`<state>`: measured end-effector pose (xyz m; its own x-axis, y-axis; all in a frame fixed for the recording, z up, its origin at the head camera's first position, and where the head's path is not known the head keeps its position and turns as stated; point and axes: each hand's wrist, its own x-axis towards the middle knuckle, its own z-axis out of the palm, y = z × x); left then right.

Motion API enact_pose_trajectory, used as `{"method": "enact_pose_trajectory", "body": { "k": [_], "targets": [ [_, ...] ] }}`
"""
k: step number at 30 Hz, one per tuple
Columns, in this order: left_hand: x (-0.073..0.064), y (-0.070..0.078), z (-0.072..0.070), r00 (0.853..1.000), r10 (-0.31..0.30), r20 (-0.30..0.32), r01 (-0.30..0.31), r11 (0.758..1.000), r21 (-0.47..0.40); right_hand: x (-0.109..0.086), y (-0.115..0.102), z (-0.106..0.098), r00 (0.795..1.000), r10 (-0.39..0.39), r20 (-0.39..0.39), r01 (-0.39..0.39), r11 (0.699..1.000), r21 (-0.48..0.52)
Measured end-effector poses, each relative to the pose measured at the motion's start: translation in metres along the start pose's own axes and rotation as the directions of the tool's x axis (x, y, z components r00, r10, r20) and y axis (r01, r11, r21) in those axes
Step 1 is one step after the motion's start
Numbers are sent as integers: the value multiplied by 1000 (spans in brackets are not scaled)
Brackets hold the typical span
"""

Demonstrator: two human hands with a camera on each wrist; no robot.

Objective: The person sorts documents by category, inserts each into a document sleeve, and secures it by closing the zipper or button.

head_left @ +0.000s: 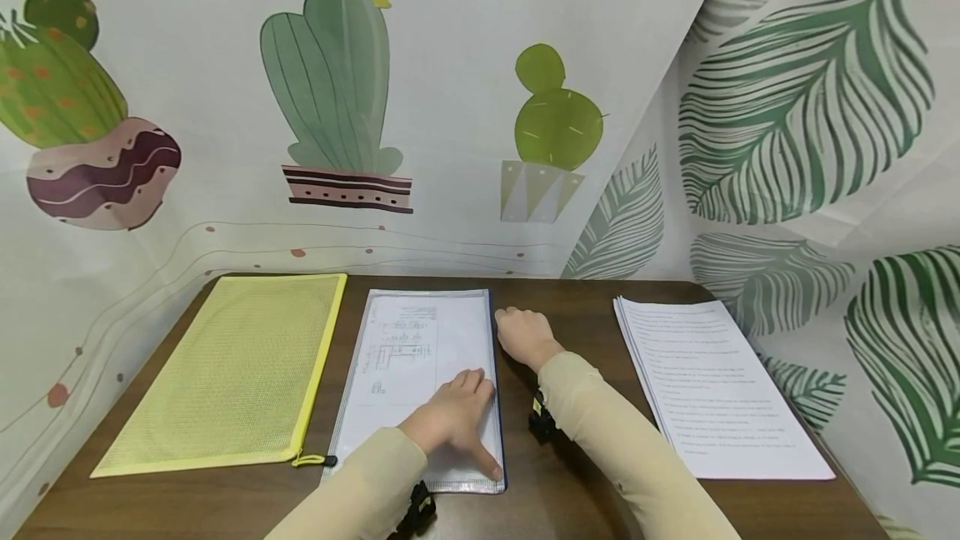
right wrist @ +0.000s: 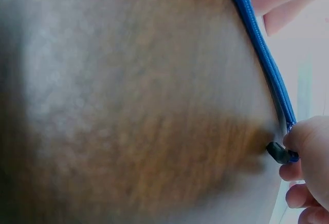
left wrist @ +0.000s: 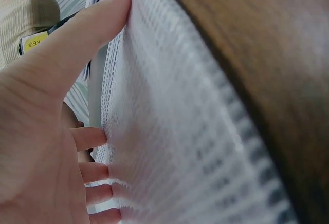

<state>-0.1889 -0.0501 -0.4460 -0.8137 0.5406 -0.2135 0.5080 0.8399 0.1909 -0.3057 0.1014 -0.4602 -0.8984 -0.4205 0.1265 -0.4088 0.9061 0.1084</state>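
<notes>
A clear mesh zip pouch lies on the table with a sheet of printed drawings showing through it. Its blue zipper runs along the right edge. At the upper part of that edge, my right hand pinches the dark-tipped zipper pull between thumb and curled fingers. My left hand rests on the lower right of the pouch, fingers extended and thumb spread toward the bottom right corner. In the left wrist view the fingertips touch the mesh.
On the left lies a yellow mesh zip pouch, its pull close to the clear pouch's lower left. A stack of printed paper sits at the right of the brown table. A patterned cloth hangs behind.
</notes>
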Motion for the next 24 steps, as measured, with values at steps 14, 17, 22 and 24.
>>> {"method": "enact_pose_trajectory", "body": {
  "k": [14, 17, 22, 24],
  "targets": [
    [2, 0, 2, 1000, -19, 21, 19, 1000, 6, 10, 2, 3, 1000, 12, 24, -12, 1000, -27],
    [2, 0, 2, 1000, -18, 21, 18, 1000, -2, 11, 2, 2, 999, 16, 30, -16, 1000, -21],
    [1, 1, 1, 1000, -19, 24, 19, 1000, -10, 14, 2, 1, 999, 20, 34, -20, 1000, -12],
    [2, 0, 1, 999, -20, 26, 21, 1000, -13, 15, 2, 1, 999, 19, 39, -19, 1000, -15]
  ]
}}
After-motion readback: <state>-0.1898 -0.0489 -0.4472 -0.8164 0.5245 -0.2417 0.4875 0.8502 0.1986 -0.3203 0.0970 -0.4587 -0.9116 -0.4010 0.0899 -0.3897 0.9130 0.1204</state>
